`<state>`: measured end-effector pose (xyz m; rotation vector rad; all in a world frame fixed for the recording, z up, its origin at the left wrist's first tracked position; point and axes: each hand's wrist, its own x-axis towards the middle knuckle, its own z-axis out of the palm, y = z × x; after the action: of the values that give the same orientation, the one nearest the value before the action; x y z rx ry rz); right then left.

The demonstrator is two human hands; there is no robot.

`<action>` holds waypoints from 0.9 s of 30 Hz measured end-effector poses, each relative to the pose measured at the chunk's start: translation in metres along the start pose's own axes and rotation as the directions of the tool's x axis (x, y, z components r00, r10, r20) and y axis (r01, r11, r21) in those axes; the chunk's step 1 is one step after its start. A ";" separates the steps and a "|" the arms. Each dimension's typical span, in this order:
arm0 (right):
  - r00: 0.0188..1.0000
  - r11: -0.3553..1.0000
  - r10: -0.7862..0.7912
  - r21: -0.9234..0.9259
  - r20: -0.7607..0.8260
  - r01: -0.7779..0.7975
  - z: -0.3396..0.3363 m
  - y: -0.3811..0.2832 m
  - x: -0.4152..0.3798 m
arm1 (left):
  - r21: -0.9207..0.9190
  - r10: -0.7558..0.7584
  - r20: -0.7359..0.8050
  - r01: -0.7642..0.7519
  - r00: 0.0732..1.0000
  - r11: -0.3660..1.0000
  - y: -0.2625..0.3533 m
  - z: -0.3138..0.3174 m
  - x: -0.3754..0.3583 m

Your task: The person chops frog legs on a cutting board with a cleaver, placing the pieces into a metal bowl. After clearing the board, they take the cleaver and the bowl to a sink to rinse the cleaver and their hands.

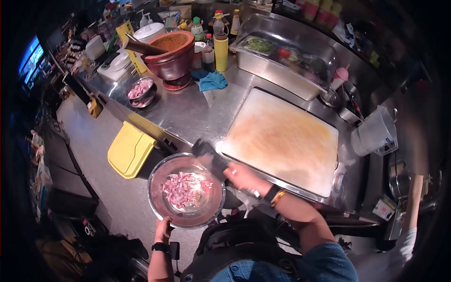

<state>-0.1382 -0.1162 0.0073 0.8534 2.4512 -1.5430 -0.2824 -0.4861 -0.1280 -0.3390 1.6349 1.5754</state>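
Note:
My left hand [163, 229] is closed on the near rim of a wide metal bowl [215, 207], held off the counter's front side. Small pieces of pinkish raw meat [181, 190] lie in its bottom. My right hand [242, 176] is wrapped round a dark cylindrical container [213, 160], tilted over the bowl's far right rim. Motion blurs the container, so its exact kind cannot be told. Beside my right hand a white cutting board [282, 136], stained orange, lies on the steel counter [192, 115].
A small metal bowl of meat [141, 89] stands near a reddish mortar [171, 61] with a pestle. Behind the board is a steel pan [277, 70] with vegetables. A yellow bin lid [130, 150] is left of my bowl. Another person's arm [414, 202] reaches in at right.

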 end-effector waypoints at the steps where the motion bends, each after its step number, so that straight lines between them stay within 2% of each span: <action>1: 0.968 0.977 -0.211 -0.028 -0.137 0.209 0.038 0.006 0.001 | -0.012 0.025 -0.034 -0.025 0.999 1.000 0.006 0.009 -0.006; 2: 0.874 0.912 -0.410 -0.090 -0.261 0.401 0.067 0.013 0.005 | -0.045 0.039 -0.034 -0.040 0.999 0.998 0.005 0.009 -0.004; 5: 0.896 0.885 -0.424 -0.269 -0.129 0.380 0.084 0.004 -0.005 | -0.060 0.037 -0.025 -0.038 0.999 0.997 0.005 0.011 -0.014; 7: 0.887 0.912 -0.387 -0.246 -0.252 0.328 0.075 0.002 -0.008 | -0.080 0.067 -0.032 -0.070 0.997 0.994 0.011 0.017 -0.017; 10: 0.842 0.933 -0.359 -0.158 -0.403 0.322 0.053 0.030 -0.001 | -0.133 -0.022 0.090 0.034 0.996 0.990 -0.017 -0.014 0.022; 11: 0.932 0.943 -0.119 0.255 -0.342 0.214 0.038 0.029 -0.008 | -0.126 -0.016 0.115 0.030 0.993 0.992 -0.023 -0.024 0.034; 12: 0.979 0.782 0.074 0.620 -0.190 0.061 0.022 0.030 -0.018 | -0.114 0.000 0.116 0.013 0.993 0.993 -0.025 -0.030 0.037; 14: 0.932 0.650 0.169 0.747 -0.320 0.139 -0.006 0.045 -0.040 | -0.114 0.027 0.132 -0.012 0.991 0.993 -0.012 -0.015 0.022; 16: 0.807 0.589 0.246 0.744 -0.538 0.316 -0.026 0.074 -0.063 | -0.104 0.015 0.160 0.002 0.987 0.995 -0.002 -0.010 0.013; 18: 0.644 0.690 0.410 0.682 -0.646 0.244 -0.050 0.101 -0.095 | -0.109 0.061 0.155 -0.044 0.986 0.993 0.003 -0.005 0.007; 20: 0.449 0.795 0.375 0.530 -0.811 0.294 -0.068 0.127 -0.125 | -0.077 0.048 0.136 -0.038 0.990 0.996 0.006 -0.008 0.010; 22: 0.292 0.812 0.474 0.540 -0.831 0.219 -0.084 0.162 -0.146 | -0.090 0.058 0.117 -0.047 0.991 0.995 0.004 -0.011 0.013; 26: 0.271 0.659 0.654 0.708 -0.707 0.254 -0.092 0.181 -0.164 | -0.098 0.043 0.141 -0.029 0.989 0.995 0.020 -0.005 0.002; 27: 0.287 0.687 0.649 0.705 -0.705 0.177 -0.089 0.179 -0.163 | -0.105 0.044 0.136 -0.030 0.990 0.994 0.020 -0.006 0.004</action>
<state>0.1072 -0.0468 -0.0294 2.9321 1.7395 -2.1873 -0.3011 -0.4871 -0.1172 -0.2479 1.4656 1.6764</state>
